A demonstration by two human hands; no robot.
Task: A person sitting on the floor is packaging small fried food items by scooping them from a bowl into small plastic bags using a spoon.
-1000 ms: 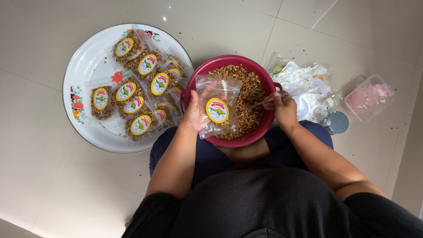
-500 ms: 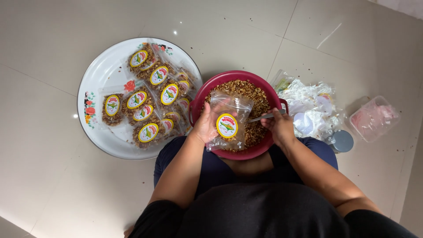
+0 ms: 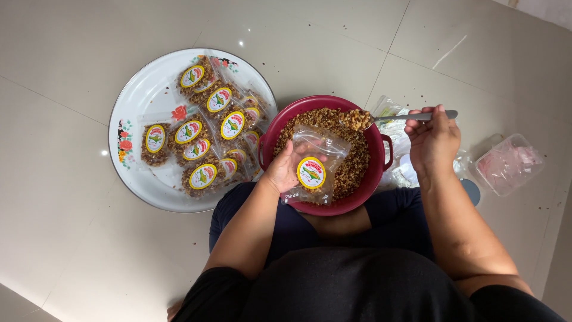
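Two hands are busy over the red bowl that rests on the seated person's lap. From where I stand, the left hand is curled round the side of a small clear pouch with a round yellow label, thumb on one face and fingers behind, holding it above the bowl with its open mouth pointing away from the body. The pouch looks nearly empty, with only a little brown at the bottom. The right hand is closed in a loose fist round the handle of a metal spoon, which lies level, its bowl heaped with brown crumbly snack just over the far rim, close beside the pouch's mouth but not touching it.

More of the same brown mix fills the red bowl. To the person's left a white round tray with flower prints sits on the floor, carrying a pile of filled, labelled pouches. On the right, behind the spoon hand, lies a heap of empty clear bags, and farther out a small clear plastic box with something pink inside. Everything sits on a floor of pale glossy tiles, dotted with a few dark crumbs.
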